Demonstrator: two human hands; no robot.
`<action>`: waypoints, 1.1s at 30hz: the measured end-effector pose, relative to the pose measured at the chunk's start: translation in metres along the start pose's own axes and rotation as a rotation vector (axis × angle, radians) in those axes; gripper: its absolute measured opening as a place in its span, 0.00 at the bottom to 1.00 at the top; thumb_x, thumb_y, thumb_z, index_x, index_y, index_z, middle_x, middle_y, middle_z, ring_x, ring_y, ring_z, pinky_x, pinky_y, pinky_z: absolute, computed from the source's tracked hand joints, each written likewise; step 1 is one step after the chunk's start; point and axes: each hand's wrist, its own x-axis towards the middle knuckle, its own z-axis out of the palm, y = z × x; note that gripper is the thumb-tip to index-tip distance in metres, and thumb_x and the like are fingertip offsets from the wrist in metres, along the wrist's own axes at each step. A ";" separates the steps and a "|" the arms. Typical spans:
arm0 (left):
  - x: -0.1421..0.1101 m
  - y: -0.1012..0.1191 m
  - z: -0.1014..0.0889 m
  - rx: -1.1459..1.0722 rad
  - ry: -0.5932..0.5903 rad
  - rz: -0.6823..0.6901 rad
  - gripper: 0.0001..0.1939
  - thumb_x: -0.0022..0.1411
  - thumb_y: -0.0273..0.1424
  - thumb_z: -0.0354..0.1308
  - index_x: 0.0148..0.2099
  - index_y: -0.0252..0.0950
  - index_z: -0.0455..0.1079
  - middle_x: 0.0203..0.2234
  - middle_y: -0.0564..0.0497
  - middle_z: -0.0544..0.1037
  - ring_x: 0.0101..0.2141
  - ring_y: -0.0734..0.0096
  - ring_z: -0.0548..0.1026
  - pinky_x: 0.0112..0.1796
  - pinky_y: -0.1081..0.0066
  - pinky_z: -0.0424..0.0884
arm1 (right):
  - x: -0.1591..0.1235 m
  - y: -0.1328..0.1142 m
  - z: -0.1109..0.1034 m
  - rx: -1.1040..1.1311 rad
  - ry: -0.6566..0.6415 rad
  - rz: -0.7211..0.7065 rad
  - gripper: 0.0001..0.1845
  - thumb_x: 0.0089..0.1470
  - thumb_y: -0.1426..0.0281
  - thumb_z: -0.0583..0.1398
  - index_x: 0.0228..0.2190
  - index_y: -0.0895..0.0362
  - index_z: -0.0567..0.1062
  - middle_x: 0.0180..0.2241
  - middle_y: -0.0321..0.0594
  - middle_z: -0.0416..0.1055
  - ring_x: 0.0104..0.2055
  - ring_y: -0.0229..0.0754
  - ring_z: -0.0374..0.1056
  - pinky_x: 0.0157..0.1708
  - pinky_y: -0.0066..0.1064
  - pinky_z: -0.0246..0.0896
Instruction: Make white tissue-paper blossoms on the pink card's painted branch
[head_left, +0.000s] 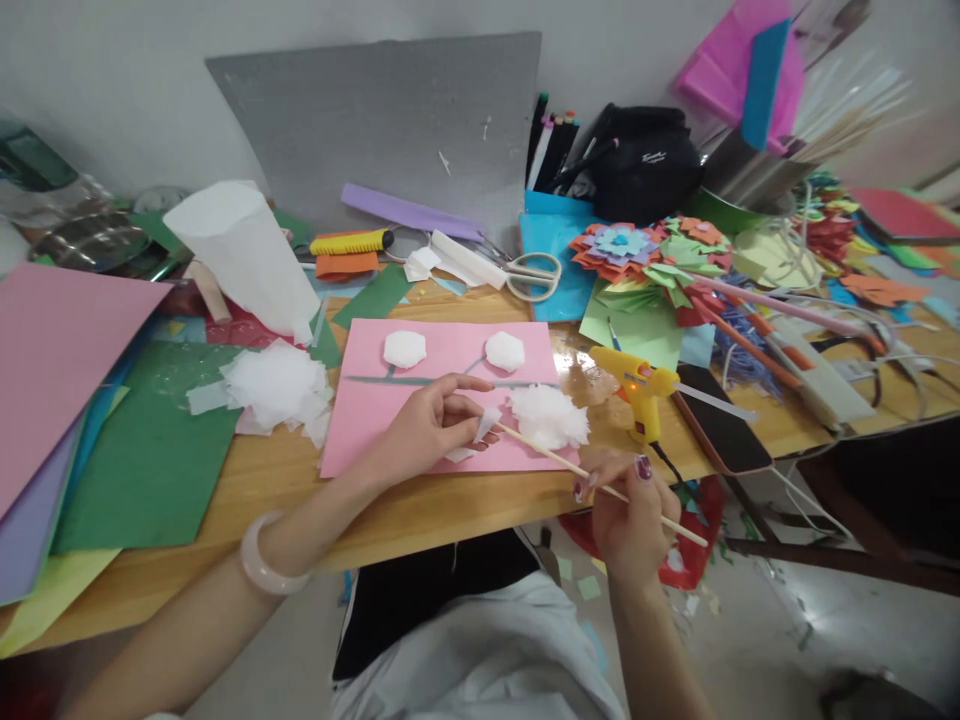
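A pink card (375, 400) lies on the wooden table with two white tissue discs (405, 349) (505, 351), thin grey stems and a fluffy white tissue flower (547, 416) on it. My left hand (424, 425), with a pale bangle on the wrist, rests on the card and pinches a small white tissue piece (485, 424). My right hand (634, 505) grips a thin wooden stick (555, 461) like a pen; its tip meets the tissue piece beside the fluffy flower.
A yellow glue gun (637, 385) stands right of the card beside a phone (720, 420). A heap of white tissue squares (274, 390) lies on green paper at left. Scissors (529, 275), a yellow cutter (352, 242), paper flowers (622, 245) and coloured sheets crowd the back.
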 end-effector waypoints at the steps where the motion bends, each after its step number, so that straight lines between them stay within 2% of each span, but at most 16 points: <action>1: 0.000 0.000 0.000 -0.001 -0.007 -0.002 0.23 0.52 0.28 0.66 0.50 0.35 0.67 0.31 0.52 0.82 0.33 0.66 0.83 0.40 0.66 0.78 | 0.000 0.000 0.000 0.000 0.008 0.003 0.23 0.65 0.63 0.54 0.21 0.55 0.77 0.17 0.35 0.70 0.21 0.37 0.66 0.24 0.31 0.60; 4: 0.000 0.000 0.000 0.013 -0.008 -0.006 0.22 0.53 0.29 0.66 0.50 0.35 0.67 0.30 0.52 0.81 0.33 0.66 0.82 0.39 0.66 0.78 | -0.001 0.000 -0.001 -0.003 0.022 0.005 0.22 0.64 0.63 0.55 0.21 0.55 0.77 0.17 0.35 0.69 0.22 0.38 0.67 0.25 0.32 0.60; 8: 0.002 0.001 -0.001 0.089 0.070 0.016 0.22 0.52 0.31 0.68 0.49 0.34 0.69 0.29 0.53 0.80 0.31 0.71 0.79 0.35 0.71 0.76 | -0.002 -0.002 -0.004 0.014 0.017 -0.003 0.23 0.64 0.62 0.54 0.20 0.54 0.77 0.16 0.36 0.68 0.22 0.39 0.67 0.24 0.32 0.59; 13: 0.002 0.002 -0.003 0.061 0.081 0.044 0.23 0.49 0.28 0.70 0.48 0.34 0.72 0.29 0.53 0.79 0.32 0.74 0.77 0.33 0.76 0.72 | -0.003 -0.001 -0.004 -0.028 -0.005 0.014 0.24 0.65 0.64 0.53 0.21 0.55 0.77 0.17 0.36 0.70 0.23 0.38 0.67 0.25 0.32 0.58; 19: 0.001 0.000 -0.005 0.095 -0.004 0.111 0.15 0.55 0.29 0.66 0.46 0.36 0.76 0.36 0.50 0.81 0.32 0.74 0.77 0.32 0.75 0.75 | -0.003 -0.002 0.003 -0.034 -0.063 0.001 0.24 0.66 0.65 0.52 0.22 0.55 0.77 0.18 0.37 0.71 0.23 0.38 0.67 0.26 0.32 0.58; 23: 0.000 -0.001 -0.006 0.169 0.016 0.107 0.14 0.57 0.30 0.64 0.48 0.37 0.77 0.38 0.49 0.81 0.31 0.75 0.77 0.32 0.75 0.76 | -0.003 -0.002 0.003 -0.037 -0.079 0.005 0.25 0.66 0.64 0.51 0.21 0.55 0.77 0.18 0.37 0.70 0.23 0.38 0.67 0.26 0.32 0.58; 27: -0.001 0.001 -0.004 0.206 0.060 0.107 0.14 0.56 0.30 0.64 0.46 0.36 0.78 0.39 0.48 0.82 0.34 0.73 0.78 0.30 0.77 0.77 | -0.004 0.000 0.000 -0.022 -0.078 0.010 0.25 0.66 0.64 0.52 0.21 0.55 0.77 0.18 0.37 0.70 0.23 0.38 0.67 0.26 0.32 0.58; 33: 0.000 0.002 -0.002 0.205 0.066 0.042 0.16 0.55 0.34 0.66 0.46 0.35 0.77 0.38 0.48 0.82 0.32 0.74 0.78 0.31 0.74 0.80 | -0.004 -0.001 0.001 0.004 -0.074 0.001 0.24 0.66 0.64 0.52 0.21 0.55 0.77 0.18 0.36 0.70 0.24 0.37 0.67 0.26 0.32 0.59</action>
